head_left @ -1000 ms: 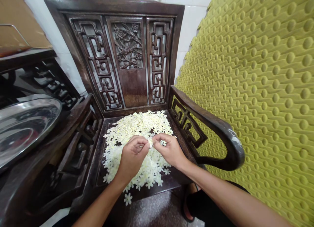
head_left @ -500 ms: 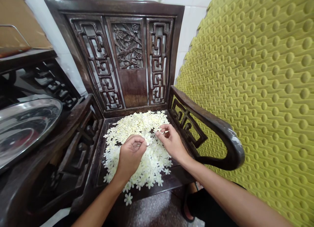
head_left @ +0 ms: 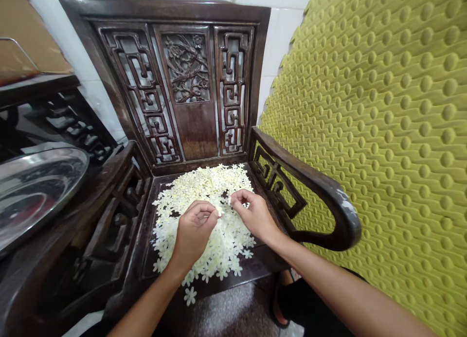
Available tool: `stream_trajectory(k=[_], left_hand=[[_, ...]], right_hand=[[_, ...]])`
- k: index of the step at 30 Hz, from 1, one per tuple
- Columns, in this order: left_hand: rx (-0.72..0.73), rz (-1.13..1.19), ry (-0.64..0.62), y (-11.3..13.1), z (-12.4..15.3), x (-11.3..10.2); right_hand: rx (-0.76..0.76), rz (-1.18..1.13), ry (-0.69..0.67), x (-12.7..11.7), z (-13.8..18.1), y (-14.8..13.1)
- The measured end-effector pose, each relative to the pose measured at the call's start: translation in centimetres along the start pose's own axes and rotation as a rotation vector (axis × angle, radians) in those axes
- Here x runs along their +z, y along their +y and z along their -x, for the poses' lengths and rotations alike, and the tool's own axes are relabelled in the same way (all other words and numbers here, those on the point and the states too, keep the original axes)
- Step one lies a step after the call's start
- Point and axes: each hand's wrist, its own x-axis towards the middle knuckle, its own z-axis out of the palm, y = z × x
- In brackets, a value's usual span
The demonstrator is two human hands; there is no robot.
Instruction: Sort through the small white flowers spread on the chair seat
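A heap of small white, star-shaped flowers (head_left: 204,188) covers the seat of a dark carved wooden chair (head_left: 260,264). Over the heap, my left hand (head_left: 195,230) pinches a small white flower (head_left: 219,212) between thumb and fingertips. My right hand (head_left: 253,215) hovers just to its right, above the heap's right side, with fingers curled inward. Whether those fingers hold a flower is unclear. A single flower (head_left: 189,295) lies apart from the heap, at the seat's front edge.
A shiny steel tray (head_left: 36,191) stands left of the chair, beyond its carved armrest (head_left: 113,196). A yellow-green dimpled mat (head_left: 375,133) rises on the right. White tiles (head_left: 280,45) stand behind the chair. A dark trouser leg and sandal (head_left: 286,298) show below the seat.
My hands were close together over the heap a second ago. My right hand has since moved right, away from my left. The view has shifted slightly.
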Motion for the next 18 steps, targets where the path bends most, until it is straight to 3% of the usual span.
stream_trajectory(k=[7,18], left_hand=[[0.012,0.022,-0.003,-0.7,0.0,0.0],[-0.064,0.105,-0.08,-0.5,0.3,0.1]], right_hand=[[-0.185,0.069,-0.158,0.2,0.8,-1.0],[-0.256,0.15,-0.165,0.2,0.9,-0.6]])
